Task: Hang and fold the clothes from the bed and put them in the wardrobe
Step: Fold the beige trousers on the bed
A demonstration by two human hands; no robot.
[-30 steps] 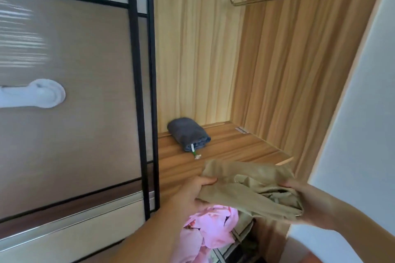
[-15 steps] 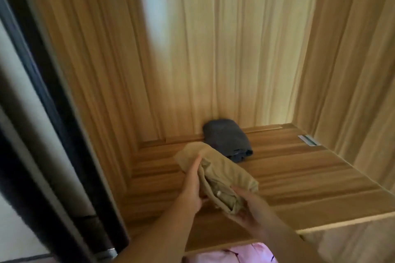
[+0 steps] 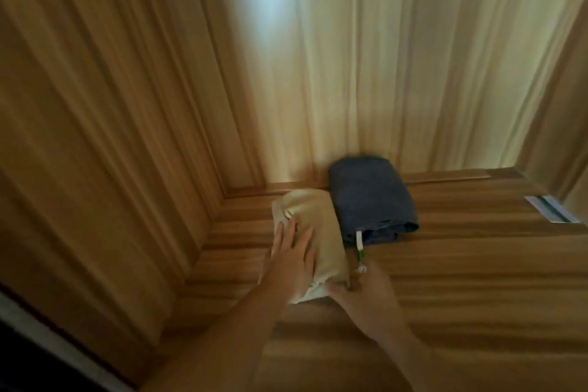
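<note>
folded tan garment, half a second ago held just above the shelf, now lies on it touching the folded grey garment; left hand presses flat, fingers straight, right hand steadies the near end, grip unclear: placement judged nearly done.

Beige garment, dark-grey garment

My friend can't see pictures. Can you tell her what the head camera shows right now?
Two hands set a folded tan garment on a wooden wardrobe shelf, right beside a folded dark blue garment. The left hand lies flat on top of it, and the right hand touches its near end. Wooden walls rise behind.
</note>
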